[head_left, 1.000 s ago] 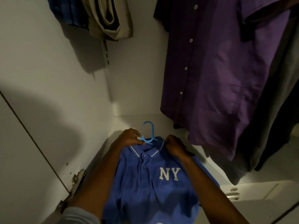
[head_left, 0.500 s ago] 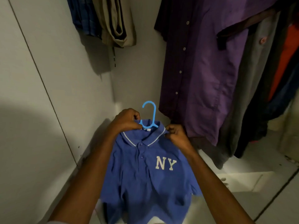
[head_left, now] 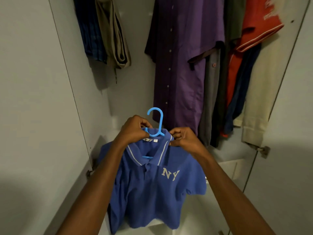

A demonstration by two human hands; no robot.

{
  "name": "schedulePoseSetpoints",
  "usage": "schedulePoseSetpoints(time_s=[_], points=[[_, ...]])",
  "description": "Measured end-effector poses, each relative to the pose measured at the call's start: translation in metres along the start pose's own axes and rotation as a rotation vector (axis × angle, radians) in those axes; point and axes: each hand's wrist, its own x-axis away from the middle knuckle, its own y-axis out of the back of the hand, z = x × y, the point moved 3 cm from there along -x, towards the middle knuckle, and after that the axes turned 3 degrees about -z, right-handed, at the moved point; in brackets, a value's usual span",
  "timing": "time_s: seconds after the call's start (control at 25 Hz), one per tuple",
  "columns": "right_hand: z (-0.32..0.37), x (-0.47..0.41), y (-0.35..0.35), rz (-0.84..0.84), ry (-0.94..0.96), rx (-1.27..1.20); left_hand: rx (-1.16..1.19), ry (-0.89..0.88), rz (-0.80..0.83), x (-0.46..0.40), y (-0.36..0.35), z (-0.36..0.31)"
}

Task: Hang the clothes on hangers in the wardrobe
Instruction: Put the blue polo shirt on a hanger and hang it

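Polo shirt (head_left: pixel 152 187) on blue hanger (head_left: pixel 156 122) | left hand (head_left: pixel 133 129) pinches hanger neck | right hand (head_left: pixel 183 138) pinches collar

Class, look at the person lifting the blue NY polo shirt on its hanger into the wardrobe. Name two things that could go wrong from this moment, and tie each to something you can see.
1. The left hand and the right hand pinch only the collar of the blue NY polo shirt beside the light blue plastic hanger. With so small a grip, the shirt might slip off while being raised.
2. The long purple button-up shirt hangs close behind, so the hanger's hook could snag it on the way up.
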Motion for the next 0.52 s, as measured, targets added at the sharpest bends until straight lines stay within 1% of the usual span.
schedulePoseSetpoints(time_s=[0.08, 0.16, 0.24, 0.32, 0.4, 0.52], points=[[0.005, 0.02, 0.007, -0.044, -0.015, 0.011, -0.165, 0.045, -0.067, 0.012, 0.003, -0.011], [0.009, 0.04, 0.016, -0.089, -0.029, 0.02, -0.347, 0.021, -0.155, 0.024, 0.008, -0.024], [0.013, 0.056, 0.027, -0.124, -0.037, 0.025, -0.398, -0.009, -0.203, 0.034, 0.01, -0.038], [0.021, 0.066, 0.04, -0.124, -0.025, 0.036, -0.322, 0.013, -0.224, 0.039, 0.012, -0.047], [0.031, 0.074, 0.053, -0.109, 0.001, 0.036, -0.19, 0.047, -0.24, 0.042, 0.014, -0.056], [0.038, 0.086, 0.072, -0.091, -0.003, 0.11, 0.14, 0.062, -0.251, 0.042, 0.016, -0.069]])
